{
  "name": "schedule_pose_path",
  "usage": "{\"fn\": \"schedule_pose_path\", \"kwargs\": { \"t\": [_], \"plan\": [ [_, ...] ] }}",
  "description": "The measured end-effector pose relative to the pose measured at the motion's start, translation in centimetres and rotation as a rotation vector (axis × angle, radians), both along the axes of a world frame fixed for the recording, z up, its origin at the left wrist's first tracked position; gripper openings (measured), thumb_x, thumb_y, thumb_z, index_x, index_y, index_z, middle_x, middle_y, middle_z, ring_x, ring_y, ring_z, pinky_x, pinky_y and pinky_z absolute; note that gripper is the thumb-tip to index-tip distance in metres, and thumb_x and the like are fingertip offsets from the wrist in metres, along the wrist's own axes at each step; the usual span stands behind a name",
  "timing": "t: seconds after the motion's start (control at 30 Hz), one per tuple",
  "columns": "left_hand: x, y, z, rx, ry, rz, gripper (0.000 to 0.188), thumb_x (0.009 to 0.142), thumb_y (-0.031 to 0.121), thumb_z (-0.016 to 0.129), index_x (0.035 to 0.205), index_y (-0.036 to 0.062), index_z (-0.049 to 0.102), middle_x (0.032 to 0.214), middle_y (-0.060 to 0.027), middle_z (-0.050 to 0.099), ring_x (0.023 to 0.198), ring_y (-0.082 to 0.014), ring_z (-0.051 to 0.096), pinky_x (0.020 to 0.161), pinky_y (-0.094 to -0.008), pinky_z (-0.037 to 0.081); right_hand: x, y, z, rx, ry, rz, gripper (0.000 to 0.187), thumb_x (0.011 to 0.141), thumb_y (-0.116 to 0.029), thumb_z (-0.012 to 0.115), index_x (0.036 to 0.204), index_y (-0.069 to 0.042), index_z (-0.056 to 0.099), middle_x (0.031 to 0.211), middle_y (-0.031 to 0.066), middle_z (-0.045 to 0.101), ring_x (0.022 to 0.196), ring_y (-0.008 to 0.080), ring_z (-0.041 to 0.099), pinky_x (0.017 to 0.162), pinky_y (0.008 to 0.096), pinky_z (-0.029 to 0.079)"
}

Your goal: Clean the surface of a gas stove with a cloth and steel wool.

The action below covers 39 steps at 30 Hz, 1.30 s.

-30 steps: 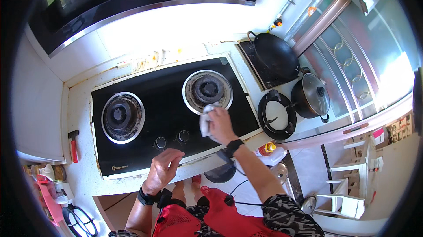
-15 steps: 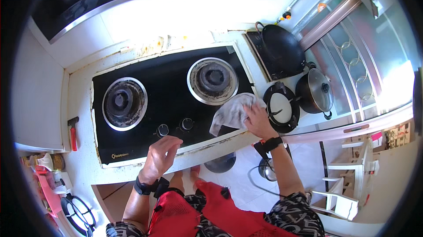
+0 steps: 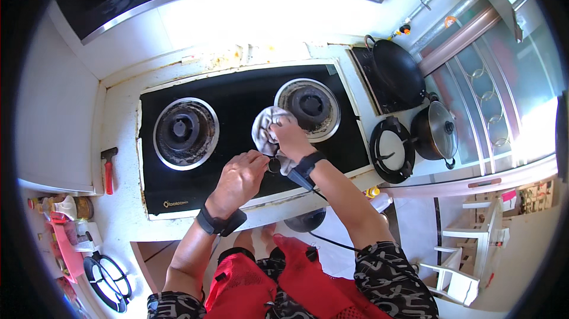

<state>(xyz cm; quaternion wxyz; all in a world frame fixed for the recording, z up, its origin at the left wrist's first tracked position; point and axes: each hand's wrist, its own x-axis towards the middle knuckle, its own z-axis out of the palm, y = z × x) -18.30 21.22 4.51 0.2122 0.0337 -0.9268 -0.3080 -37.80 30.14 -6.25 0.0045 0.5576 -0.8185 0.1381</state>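
A crumpled grey-white cloth point(image 3: 265, 131) is bunched in my right hand point(image 3: 290, 139), its fingers closed around it. The cloth lies on the black gas stove point(image 3: 237, 93), beside the right burner point(image 3: 308, 109). My left hand point(image 3: 242, 175) is over the front of the stove with its fingers curled together. Its fingertips are close to a round control knob point(image 3: 274, 165), and what they pinch, if anything, is hidden. The other knob is out of sight under that hand. The left burner point(image 3: 186, 133) has a dark, stained ring.
Right of the stove stand a black wok point(image 3: 396, 73), a lidded pot point(image 3: 437, 132) and a black burner grate point(image 3: 382, 156) with a white middle. A red-handled scraper point(image 3: 108, 174) lies on the left counter. Another black grate point(image 3: 106, 280) is at lower left.
My right hand has carried the cloth left from the stove's right front corner toward the knobs. My left hand has moved forward and right, over the left knob. The view has shifted slightly.
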Motion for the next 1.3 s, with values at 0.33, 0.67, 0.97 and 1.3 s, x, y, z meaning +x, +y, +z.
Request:
{"fn": "schedule_pose_path", "kwargs": {
  "t": [0.33,0.67,0.97,1.3],
  "plan": [
    [5.1,-3.0,1.1,0.194,-0.063,-0.030,0.016,0.079,-0.003,0.065,0.094,-0.0033,0.064,0.094,-0.0171,0.065,0.082,-0.0330,0.066,0.072,-0.0366,0.054,-2.6,-8.3,-1.1,0.414,0.480,-0.083,0.019,0.079,-0.020,0.059,0.084,-0.009,0.073,0.085,0.0100,0.069,0.085,0.0265,0.063,0.067,0.0400,0.047],
    [5.5,-4.7,-1.3,0.329,-0.057,-0.066,0.010,0.080,-0.001,0.066,0.090,-0.0025,0.065,0.091,-0.0153,0.066,0.080,-0.0321,0.066,0.071,-0.0369,0.054,-11.3,-11.8,3.9,0.071,0.130,-0.383,0.018,0.081,-0.007,0.053,0.079,0.000,0.069,0.082,0.0242,0.067,0.081,0.0388,0.067,0.075,0.0458,0.055],
    [6.4,-6.0,-0.2,0.306,-0.073,-0.043,0.015,0.079,-0.002,0.068,0.094,-0.0025,0.066,0.092,-0.0155,0.068,0.082,-0.0307,0.067,0.072,-0.0364,0.056,-14.1,-12.2,-1.2,0.463,0.324,-0.662,0.023,0.087,-0.023,0.054,0.088,-0.010,0.073,0.089,0.0101,0.072,0.084,0.0239,0.068,0.070,0.0350,0.054],
    [6.4,-4.3,1.4,0.438,-0.046,-0.078,0.018,0.077,-0.007,0.065,0.094,-0.0020,0.065,0.091,-0.0162,0.066,0.081,-0.0328,0.066,0.072,-0.0374,0.055,-5.1,-14.5,-1.8,0.330,0.240,-0.347,0.021,0.084,-0.016,0.055,0.088,-0.005,0.072,0.092,0.0133,0.069,0.090,0.0258,0.065,0.078,0.0371,0.052]
  ]
}}
